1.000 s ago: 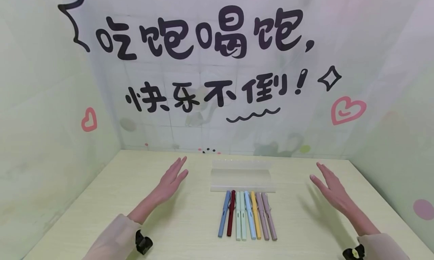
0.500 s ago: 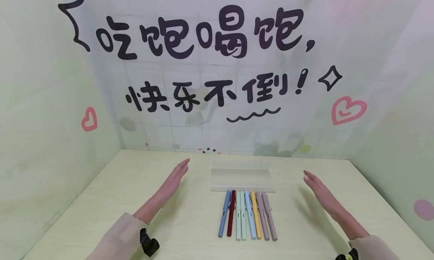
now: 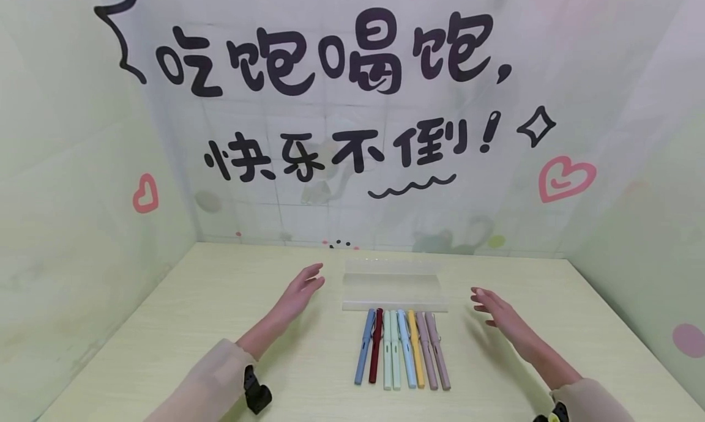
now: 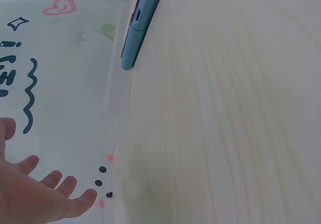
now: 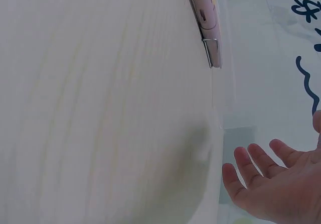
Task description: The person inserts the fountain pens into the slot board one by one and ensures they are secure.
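In the head view a row of capped pens lies side by side on the table: a blue pen point(image 3: 364, 347), a dark red pen point(image 3: 376, 346), two pale green ones, a light blue pen point(image 3: 406, 348), a yellow pen point(image 3: 416, 350) and two mauve ones. Behind them sits a clear plastic case point(image 3: 393, 287). Left of the case my left hand point(image 3: 295, 296) hovers above the table, fingers loosely extended, holding nothing. My right hand point(image 3: 503, 320) hovers to the right of the pens, fingers relaxed and slightly bent, also with nothing in it. Both wrist views show bare palms.
The pale wooden table point(image 3: 308, 373) is bounded by a printed back wall point(image 3: 352, 220) and by side walls point(image 3: 82, 257). Each wrist wears a black camera point(image 3: 257, 392) on a strap.
Both hands have moved inward toward the case and pens, the right one also a little nearer the table's front. The pens and case have not moved.
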### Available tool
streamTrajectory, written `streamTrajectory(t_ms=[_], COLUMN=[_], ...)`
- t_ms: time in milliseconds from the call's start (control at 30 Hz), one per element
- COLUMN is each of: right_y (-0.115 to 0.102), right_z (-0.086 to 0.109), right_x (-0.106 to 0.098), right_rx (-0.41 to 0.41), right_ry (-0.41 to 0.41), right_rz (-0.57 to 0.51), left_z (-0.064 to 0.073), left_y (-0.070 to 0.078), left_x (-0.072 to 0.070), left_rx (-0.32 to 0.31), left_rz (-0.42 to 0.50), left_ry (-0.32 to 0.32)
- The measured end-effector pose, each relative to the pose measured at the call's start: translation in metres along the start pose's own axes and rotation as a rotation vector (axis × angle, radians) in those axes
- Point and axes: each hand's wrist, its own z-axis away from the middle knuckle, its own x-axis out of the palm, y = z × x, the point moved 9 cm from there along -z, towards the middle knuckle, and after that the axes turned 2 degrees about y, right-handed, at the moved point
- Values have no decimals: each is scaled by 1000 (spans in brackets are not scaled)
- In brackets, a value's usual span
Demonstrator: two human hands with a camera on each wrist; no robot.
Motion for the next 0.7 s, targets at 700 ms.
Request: streamTrajectory(t_ms=[700], right_y=[0], right_z=[-12], right_x=[38], right_rx=[40], right_ry=[-46], right_rz=[-13], left_z=[-20], left_y=[2], left_x=[12], left_rx=[37], left_rz=[-103], left_ry=[43])
